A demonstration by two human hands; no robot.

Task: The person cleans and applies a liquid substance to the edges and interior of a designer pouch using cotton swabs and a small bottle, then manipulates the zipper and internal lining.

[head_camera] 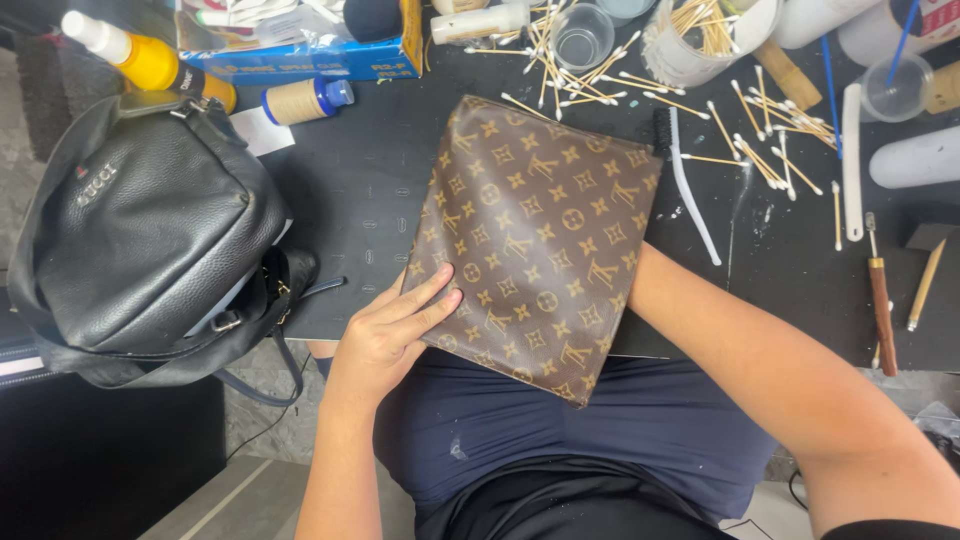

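Observation:
A flat brown pouch with a tan repeating pattern lies tilted on the black work mat, its lower corner hanging over the table's near edge above my lap. My left hand rests flat on the pouch's lower left edge, fingers spread and pointing right. My right forearm runs in from the lower right and goes under or behind the pouch's right edge; the right hand itself is hidden by the pouch.
A black leather handbag sits at the left. Several cotton swabs lie scattered at the back, with a white brush, a yellow bottle, a thread spool, plastic cups and hand tools at right.

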